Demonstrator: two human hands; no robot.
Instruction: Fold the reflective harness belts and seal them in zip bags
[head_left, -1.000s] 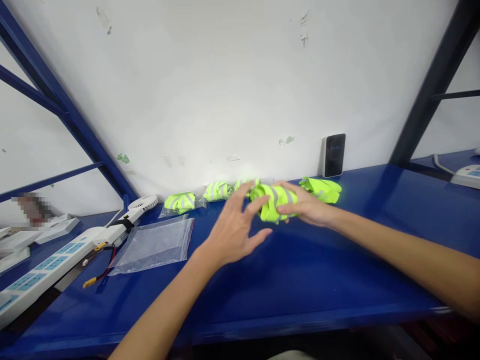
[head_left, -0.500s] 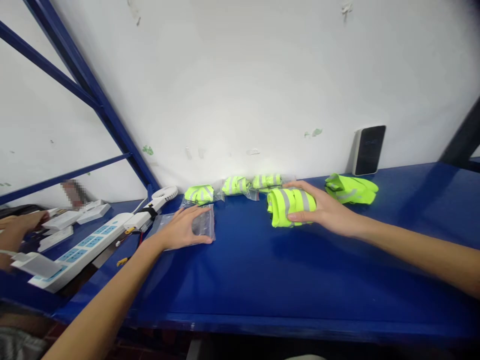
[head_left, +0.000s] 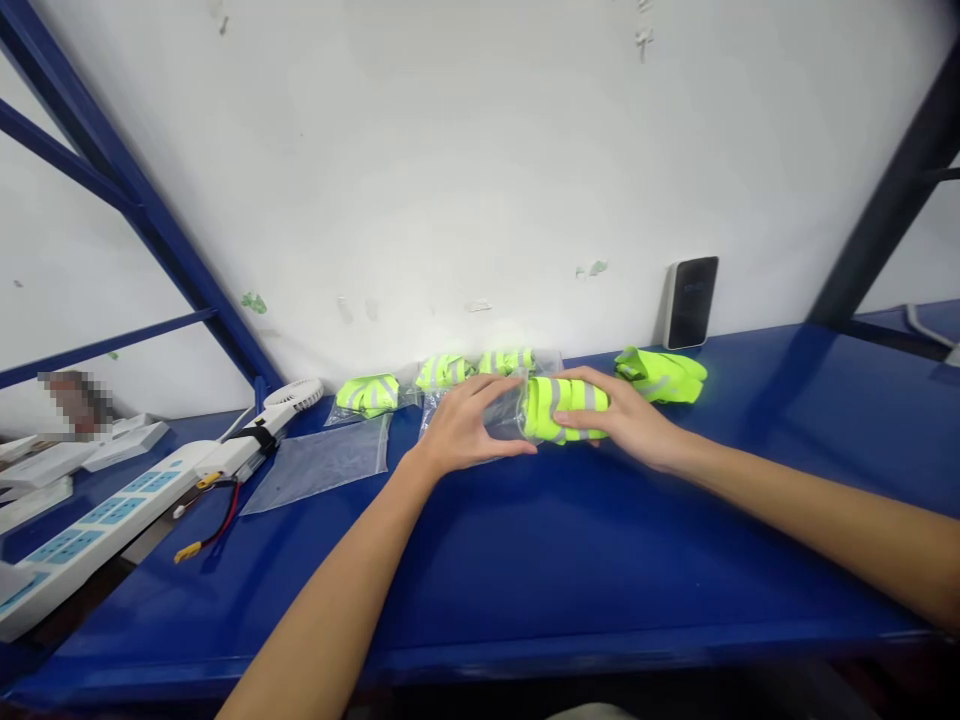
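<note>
Head view. A rolled vest [head_left: 564,408], fluorescent yellow with grey bands, is shown lying at the far middle of the blue shelf [head_left: 600,540]. It is gripped from the right by the right hand [head_left: 626,428], whose fingers are closed over its top. Its left end is met by a clear bag [head_left: 504,412], the mouth of which is pinched by the left hand [head_left: 465,432], thumb on the near side and fingers curled over the far side (whether the roll's end already lies inside the film cannot be told). A row of bagged vests [head_left: 442,372] is seen just behind, against the wall [head_left: 480,180], and a loose vest [head_left: 660,373] lies to the right, near a dark device [head_left: 691,300] that is propped upright. An empty bag [head_left: 315,462] lies flat to the left, with a fan [head_left: 292,395] and a power strip [head_left: 97,510] beyond it. The bagging is judged to be best done with the mouth held wide and low on the shelf. The roll should be kept squeezed so that it cannot spring open, and fed in along its long axis. The thin film is likely to snag on any fabric corner that is left proud.
</note>
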